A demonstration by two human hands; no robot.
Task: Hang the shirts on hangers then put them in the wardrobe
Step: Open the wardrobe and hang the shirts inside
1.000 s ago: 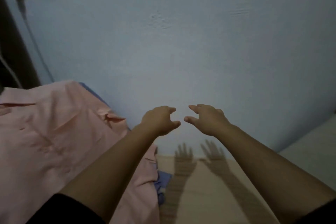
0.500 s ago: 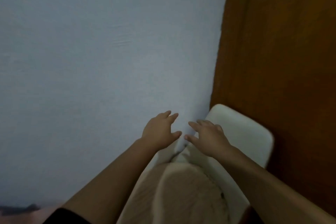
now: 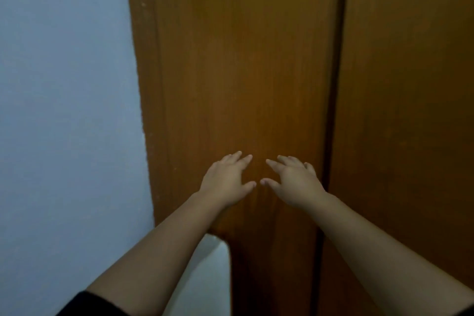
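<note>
A brown wooden wardrobe (image 3: 243, 72) fills the middle and right of the view, its two doors closed with a dark seam (image 3: 336, 110) between them. My left hand (image 3: 227, 181) and my right hand (image 3: 295, 182) are stretched out side by side in front of the left door, fingers spread and straight, palms down, holding nothing. I cannot tell whether the fingertips touch the wood. No shirt or hanger is in view.
A pale blue wall (image 3: 66, 110) stands to the left of the wardrobe. A white rounded mattress corner (image 3: 218, 264) shows low down between my forearms, against the wardrobe's base.
The view has swung right, from the pink shirt on the bed, past the blue wall, to the wardrobe doors. Both hands stayed out in front and their fingers straightened.
</note>
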